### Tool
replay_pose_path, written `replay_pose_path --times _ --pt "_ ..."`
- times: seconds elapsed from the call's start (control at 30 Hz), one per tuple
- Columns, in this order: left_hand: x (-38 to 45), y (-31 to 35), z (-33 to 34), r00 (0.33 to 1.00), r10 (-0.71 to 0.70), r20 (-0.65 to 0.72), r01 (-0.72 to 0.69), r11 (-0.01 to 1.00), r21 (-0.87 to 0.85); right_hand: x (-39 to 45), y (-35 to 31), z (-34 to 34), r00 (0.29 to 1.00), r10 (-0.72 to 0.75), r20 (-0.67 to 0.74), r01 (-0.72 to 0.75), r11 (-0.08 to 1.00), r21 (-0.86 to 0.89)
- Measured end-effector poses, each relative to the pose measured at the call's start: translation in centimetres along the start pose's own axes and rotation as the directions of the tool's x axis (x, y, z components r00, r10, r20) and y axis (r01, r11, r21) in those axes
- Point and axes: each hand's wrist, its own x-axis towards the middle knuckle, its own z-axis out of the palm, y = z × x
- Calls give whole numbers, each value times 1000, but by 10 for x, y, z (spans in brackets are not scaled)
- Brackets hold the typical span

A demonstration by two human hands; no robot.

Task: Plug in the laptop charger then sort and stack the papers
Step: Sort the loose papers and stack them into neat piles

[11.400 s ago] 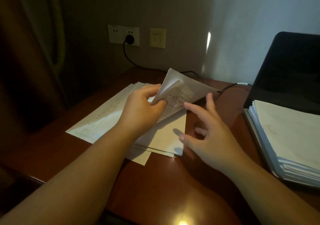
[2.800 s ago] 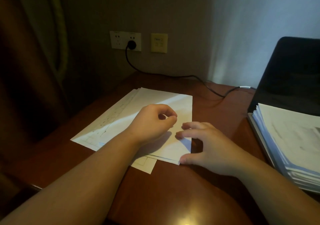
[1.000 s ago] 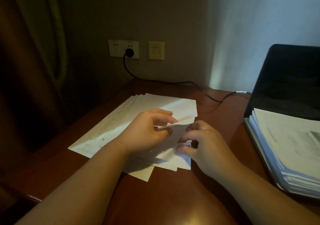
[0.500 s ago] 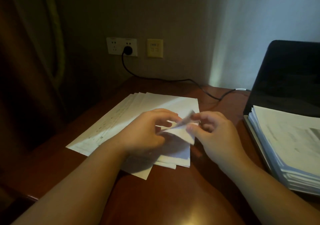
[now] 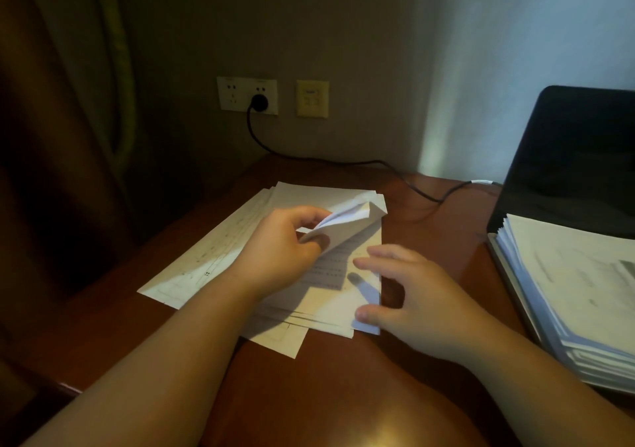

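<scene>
the left hand [image 5: 278, 244] pinches a few top sheets [image 5: 347, 221] and lifts them up off the papers [image 5: 220, 250] spread on the brown counter [image 5: 309, 395]. the right hand [image 5: 412, 295] is spread wide, its fingertips resting on the papers' right edge. the charger plug [image 5: 258, 103] sits in the wall socket [image 5: 247, 94]. another paper stack [image 5: 577, 288] lies on the laptop [image 5: 570, 161] at the right.

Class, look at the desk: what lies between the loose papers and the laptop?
Head view: the right hand, the black charger cable farther back, otherwise bare wooden desk.
</scene>
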Motion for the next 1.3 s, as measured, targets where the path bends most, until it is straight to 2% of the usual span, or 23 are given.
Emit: replay_pose_path --times 0.1,0.23,0.37,0.57,0.7,0.8,0.9,0.97,1.0,1.07,1.13,1.3 --pt "0 0 2 999 -5 33 4 1000 23 2 -2 1 998 -1 70 6 998 -67" --pt "-2 1 2 998 5 70 -9 998 66 4 -5 2 1000 -26 6 26 999 -46" --pt "-2 3 -2 990 69 124 -73 997 28 7 -3 9 995 -42 -88 39 999 -29" --pt "-5 10 -2 978 97 182 -96 995 -15 10 -2 9 958 26 -287 2 995 96" --pt "-6 8 -4 967 116 227 -98 991 -91 11 -2 8 932 52 -358 37 971 237" --pt "-7 6 -4 949 125 288 -121 992 -34 10 -1 6 909 59 -413 77 950 304" --pt "-5 2 -3 971 121 208 -112 992 -53 9 -2 3 892 116 -437 96 897 433" --pt "-4 0 -3 989 98 112 -92 994 -55 7 -1 1 914 129 -385 39 916 399" --pt "-3 -2 -3 993 91 71 -88 995 -55 5 2 0 945 90 -315 9 955 298" --pt "-2 -4 -3 996 94 13 -93 995 -35 2 5 -2 997 16 -77 -11 998 59" --pt "-1 -4 -3 995 96 -4 -96 995 -9 0 5 -2 997 -10 72 16 996 -83" --pt "-3 -2 0 996 83 44 -83 997 -3 1 3 -3 1000 -17 24 19 998 -62"
